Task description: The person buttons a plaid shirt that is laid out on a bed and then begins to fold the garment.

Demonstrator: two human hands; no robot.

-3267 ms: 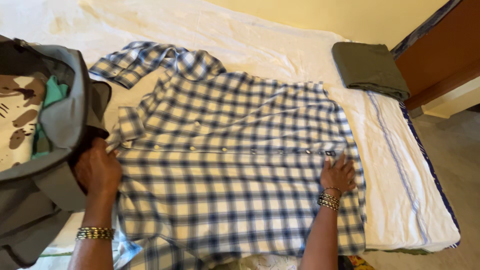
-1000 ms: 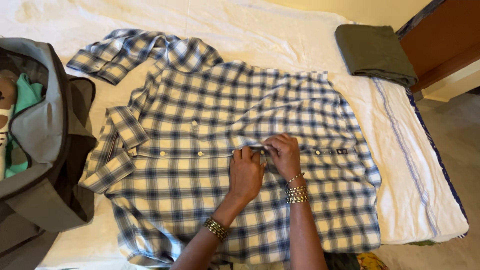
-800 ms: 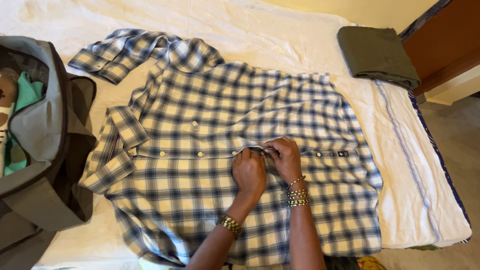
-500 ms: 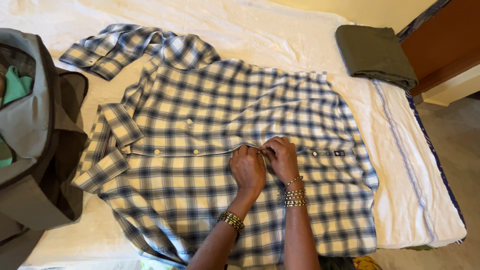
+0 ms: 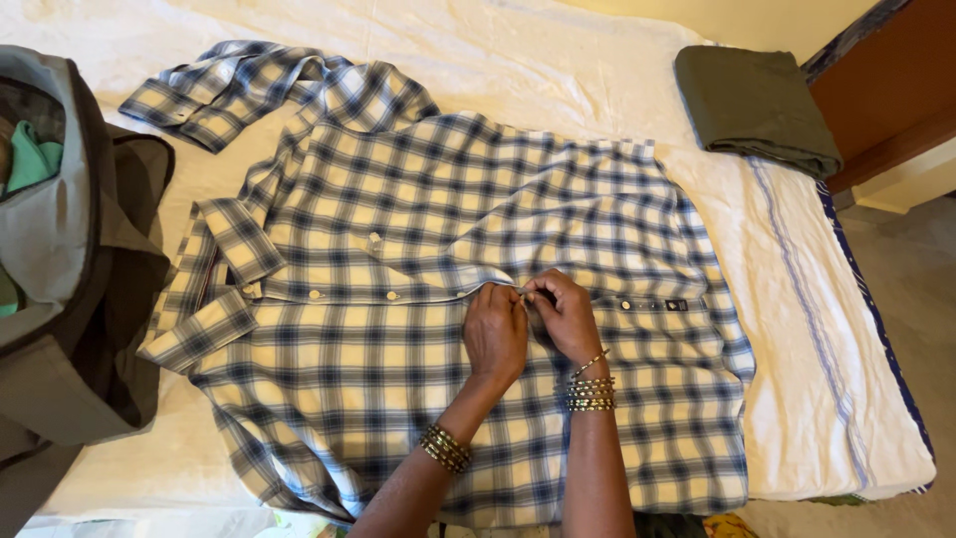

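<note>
A blue, white and cream plaid shirt (image 5: pixel 398 229) lies spread flat on a white sheet (image 5: pixel 558 60), collar to the left, one sleeve folded at the far left. My left hand (image 5: pixel 495 334) and my right hand (image 5: pixel 565 314) meet at the middle of the button placket (image 5: pixel 349 295). Both pinch the placket fabric at one button. The fingertips hide that button. Each wrist wears gold bangles.
An open grey bag (image 5: pixel 60 259) with clothes inside stands at the left edge. A folded olive-green garment (image 5: pixel 754 95) lies at the far right corner of the bed. A brown wooden panel (image 5: pixel 886 90) and grey floor (image 5: pixel 916 289) border the right side.
Both hands moved in from the shirt's two ends to the middle of the placket. Over the last second they stay pinched there with only small finger shifts.
</note>
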